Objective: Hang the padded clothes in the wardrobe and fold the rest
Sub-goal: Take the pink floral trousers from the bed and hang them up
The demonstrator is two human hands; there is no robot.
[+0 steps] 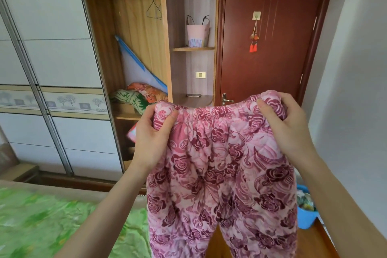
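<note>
At the far left a bed with a green leaf-patterned cover (41, 222) fills the lower corner, blurred. Behind it stand the pale grey sliding doors (48, 48) of a wooden wardrobe (165, 52), pushed aside so that the open compartment shows. In that compartment thin wire hangers (154, 9) hang from the rail at the top, a flat white and blue bag (138, 67) leans against the back, and folded bedding in green, orange and red prints (142, 96) lies on the shelf below.

The left hand (151, 134) grips the left end of the waistband of a pair of pink quilted padded trousers with dark red rose print (222, 174), thumb in front and fingers curled behind the fabric. The trousers are held up in the air in front of the wardrobe, waistband stretched level, legs hanging down out of view at the bottom edge.

Above the waistband, a small pink handled bag (198, 34) sits on a curved corner shelf (193, 49). A dark red-brown wooden door (272, 44) with a red tassel ornament (253, 37) hung on a hook stands closed behind.

The right hand (283, 123) grips the right end of the waistband in the same way, thumb on the front, fingers wrapped over the bunched edge. At the lower right a blue plastic basin (305, 218) holding clothes sits on the floor, partly hidden by the trousers and the right forearm.
</note>
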